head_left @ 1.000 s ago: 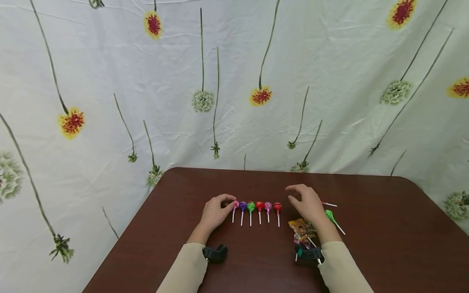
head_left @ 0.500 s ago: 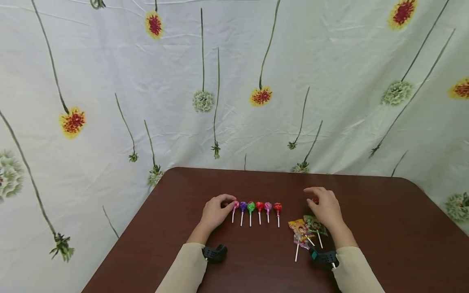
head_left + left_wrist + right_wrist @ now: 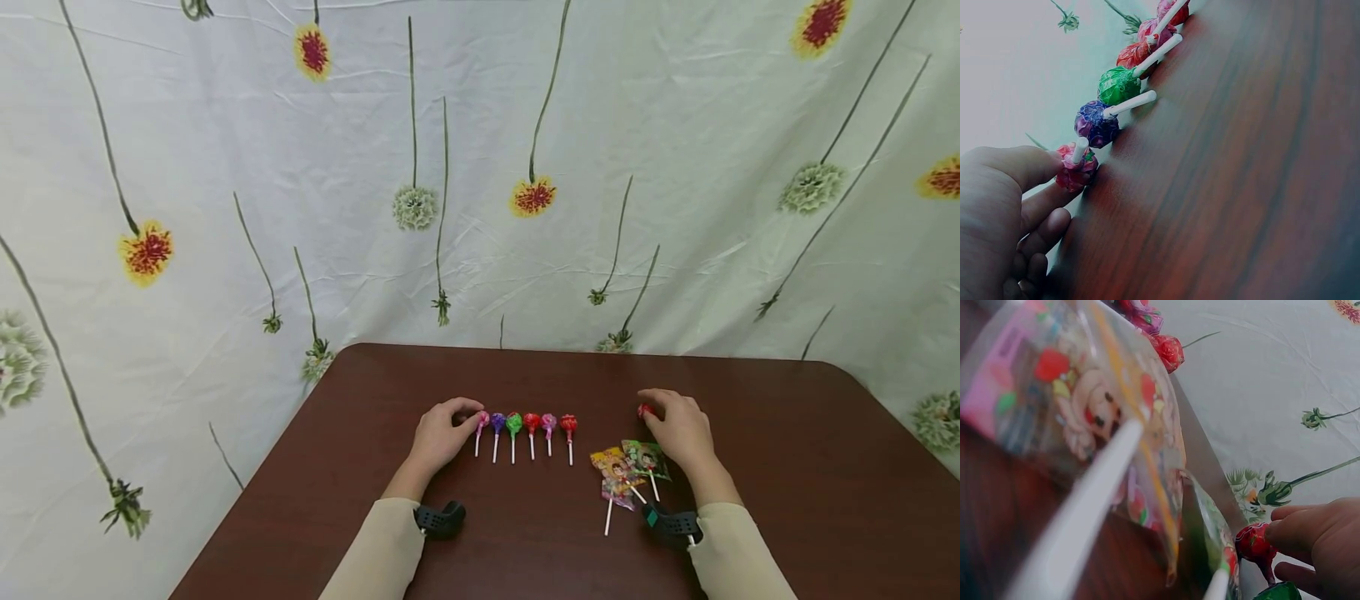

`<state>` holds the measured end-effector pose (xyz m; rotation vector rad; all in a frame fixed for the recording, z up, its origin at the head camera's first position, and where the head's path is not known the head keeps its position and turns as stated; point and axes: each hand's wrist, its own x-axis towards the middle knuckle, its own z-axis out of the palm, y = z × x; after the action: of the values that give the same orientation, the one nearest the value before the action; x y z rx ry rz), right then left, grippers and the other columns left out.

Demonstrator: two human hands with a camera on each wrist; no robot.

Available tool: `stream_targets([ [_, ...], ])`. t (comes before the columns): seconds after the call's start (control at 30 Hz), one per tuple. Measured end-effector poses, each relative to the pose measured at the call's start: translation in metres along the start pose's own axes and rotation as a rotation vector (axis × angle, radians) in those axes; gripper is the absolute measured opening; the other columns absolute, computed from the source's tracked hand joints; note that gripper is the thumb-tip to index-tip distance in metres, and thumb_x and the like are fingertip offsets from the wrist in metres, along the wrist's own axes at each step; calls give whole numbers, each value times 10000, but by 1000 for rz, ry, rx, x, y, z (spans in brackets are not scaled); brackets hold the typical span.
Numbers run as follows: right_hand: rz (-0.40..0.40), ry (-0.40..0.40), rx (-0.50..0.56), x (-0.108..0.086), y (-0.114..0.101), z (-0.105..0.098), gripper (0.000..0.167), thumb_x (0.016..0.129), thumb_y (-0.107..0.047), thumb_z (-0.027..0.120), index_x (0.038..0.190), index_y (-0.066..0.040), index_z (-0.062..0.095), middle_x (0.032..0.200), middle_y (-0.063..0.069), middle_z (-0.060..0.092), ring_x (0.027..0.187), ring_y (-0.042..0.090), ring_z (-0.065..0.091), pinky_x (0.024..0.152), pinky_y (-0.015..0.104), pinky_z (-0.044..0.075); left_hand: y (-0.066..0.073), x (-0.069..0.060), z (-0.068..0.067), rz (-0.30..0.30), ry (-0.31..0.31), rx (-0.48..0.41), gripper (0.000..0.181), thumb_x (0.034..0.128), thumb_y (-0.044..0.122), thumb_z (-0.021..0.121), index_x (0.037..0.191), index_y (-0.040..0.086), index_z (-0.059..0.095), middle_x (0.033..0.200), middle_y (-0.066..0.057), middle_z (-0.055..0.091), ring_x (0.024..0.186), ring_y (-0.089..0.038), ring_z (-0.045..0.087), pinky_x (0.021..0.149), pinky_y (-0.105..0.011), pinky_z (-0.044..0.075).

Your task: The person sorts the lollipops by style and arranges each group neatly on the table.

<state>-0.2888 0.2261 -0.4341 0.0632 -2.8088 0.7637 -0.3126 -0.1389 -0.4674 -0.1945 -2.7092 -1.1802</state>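
A pink lollipop [image 3: 483,418] stands at the left end of a row on the table. My left hand [image 3: 441,433] pinches its wrapped head between thumb and finger, seen closely in the left wrist view. Beside it lie a purple lollipop [image 3: 498,422], a green one [image 3: 513,423], a red one [image 3: 532,422], a second pink one [image 3: 549,423] and another red one [image 3: 568,424]. My right hand [image 3: 682,427] reaches around a separate red lollipop [image 3: 1256,542]. One fingertip overlaps its head, and the fingers look parted. Its stick is mostly hidden in the head view.
Lollipops in printed wrappers [image 3: 617,468] lie near the right forearm, one in a green wrapper [image 3: 645,458]. Part of a loose green lollipop [image 3: 1279,592] shows beside the right fingers. The brown table [image 3: 525,542] meets a flowered cloth [image 3: 480,250] behind.
My right hand has moved right, away from the row's end to the separate red lollipop, uncovering the green-wrapped one. The left hand and the row have stayed in place.
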Motion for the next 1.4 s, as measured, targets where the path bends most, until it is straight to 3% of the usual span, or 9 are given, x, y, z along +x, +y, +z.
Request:
stream_targets([
  [0.23,26,-51,-27,0,4,1,362,968,-122,620,1327,-73,629,1336,262,606,1165,479,530,940,640,375,-1,0,1,4,-8,-6,144,942,311,690,1073,279,741,937,49,698,820,-124,556,730,-305,436],
  [0.63,19,-26,-15,-1,12,2,308,951,-132,659,1253,-78,663,1281,251,646,1149,487,582,961,658,376,-2,1,3,4,-3,3,141,939,311,694,1067,279,743,939,47,698,821,-126,554,732,-304,433],
  [0.9,48,19,174,-1,12,-8,308,981,-136,630,1277,-52,621,1238,240,656,1063,397,623,839,518,520,-3,1,2,20,-1,6,142,941,309,691,1068,271,743,937,46,701,820,-121,558,719,-307,432],
  [1.2,20,129,272,3,10,-22,344,986,-178,635,1317,-92,598,1236,225,659,1111,408,627,882,541,528,1,1,-1,12,-8,-1,147,949,308,682,1077,269,742,956,37,704,830,-127,561,730,-311,437],
  [1.4,0,116,315,5,3,-24,337,1000,-185,614,1330,-118,617,1195,214,685,1009,349,667,698,343,534,3,-1,-3,2,-10,2,143,948,296,683,1076,269,742,969,34,707,866,-134,573,776,-333,450],
])
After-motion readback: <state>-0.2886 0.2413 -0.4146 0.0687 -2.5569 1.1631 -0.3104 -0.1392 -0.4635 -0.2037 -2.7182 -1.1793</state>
